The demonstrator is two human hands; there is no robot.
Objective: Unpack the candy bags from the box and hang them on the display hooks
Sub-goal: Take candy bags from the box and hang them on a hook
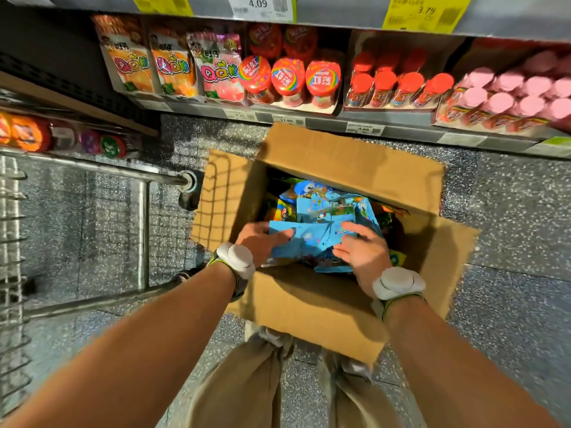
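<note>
Inside the open cardboard box (309, 304), both hands clasp a loose stack of blue candy bags (321, 239): left hand (259, 239) and right hand (364, 254) curl round its ends. Slippery bags could fan out and spill back into the box.

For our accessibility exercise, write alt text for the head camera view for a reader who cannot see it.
Both hands, left hand and right hand, grip a stack of blue candy bags inside an open brown cardboard box on a speckled grey floor, below a shelf of red-lidded candy jars.
</note>
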